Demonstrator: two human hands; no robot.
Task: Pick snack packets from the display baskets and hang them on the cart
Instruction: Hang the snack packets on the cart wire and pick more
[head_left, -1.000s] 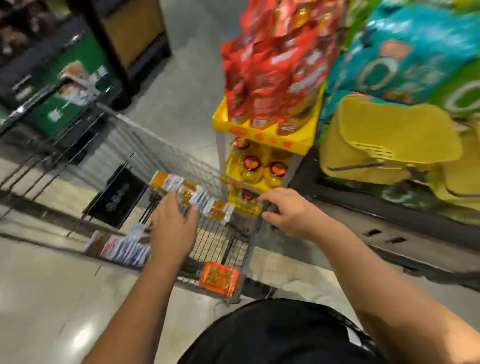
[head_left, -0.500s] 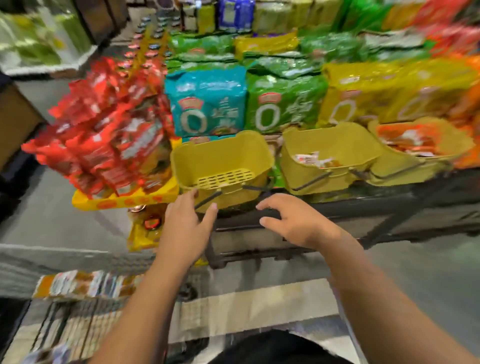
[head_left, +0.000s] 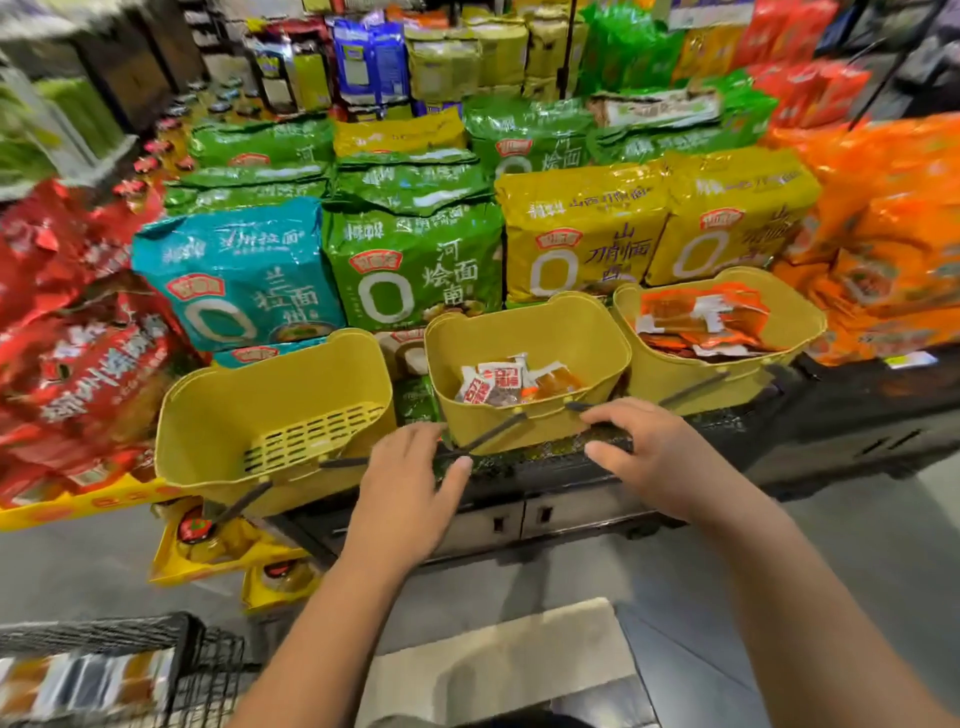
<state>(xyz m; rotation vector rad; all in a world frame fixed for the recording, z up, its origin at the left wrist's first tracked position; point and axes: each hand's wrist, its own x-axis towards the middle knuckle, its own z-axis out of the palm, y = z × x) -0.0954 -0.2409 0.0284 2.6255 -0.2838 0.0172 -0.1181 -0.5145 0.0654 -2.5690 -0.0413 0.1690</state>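
Observation:
Three yellow display baskets stand in a row on a dark shelf. The left basket (head_left: 218, 436) looks empty. The middle basket (head_left: 587, 338) holds a few small white, red and orange snack packets (head_left: 511, 383). The right basket (head_left: 789, 306) is piled with orange packets (head_left: 701, 317). My left hand (head_left: 410, 488) hovers open just below the middle basket's front left corner, holding nothing. My right hand (head_left: 649, 452) hovers open at that basket's front right, also holding nothing. The wire cart (head_left: 156, 644) shows at the bottom left with a strip of packets (head_left: 83, 680) hung on its side.
Large noodle bags in teal (head_left: 234, 275), green (head_left: 410, 260), yellow (head_left: 582, 228) and orange (head_left: 893, 244) are stacked behind the baskets. Red bags (head_left: 67, 338) hang on a yellow rack at the left, with jars (head_left: 195, 530) below. Grey floor lies between me and the shelf.
The view swung from the cart up to the display shelf. Both hands left the cart and moved toward the middle basket, still holding nothing.

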